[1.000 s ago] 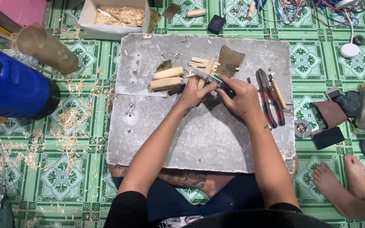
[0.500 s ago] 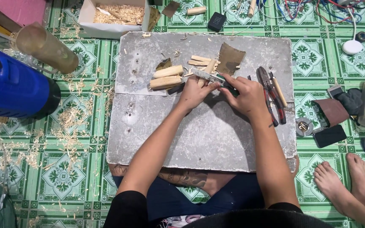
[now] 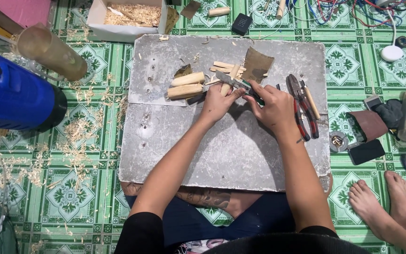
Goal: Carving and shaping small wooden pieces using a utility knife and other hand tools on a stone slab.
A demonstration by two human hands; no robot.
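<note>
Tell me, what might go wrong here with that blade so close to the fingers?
The left hand pins a small wooden piece right beside the knife in the right hand; a slip could probably nick the fingers. Loose sticks lie by the blade and might roll or get knocked. Another person's bare feet rest beside the grey board, so anything sharp sliding off could land near them.

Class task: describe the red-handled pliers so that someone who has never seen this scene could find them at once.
Start at the grey slab lying on the green patterned floor. Look along its right-hand side, just beyond the person's right hand. The pliers lie there beside a thin wooden stick, and they alone have dark metal jaws and red handles.
</note>
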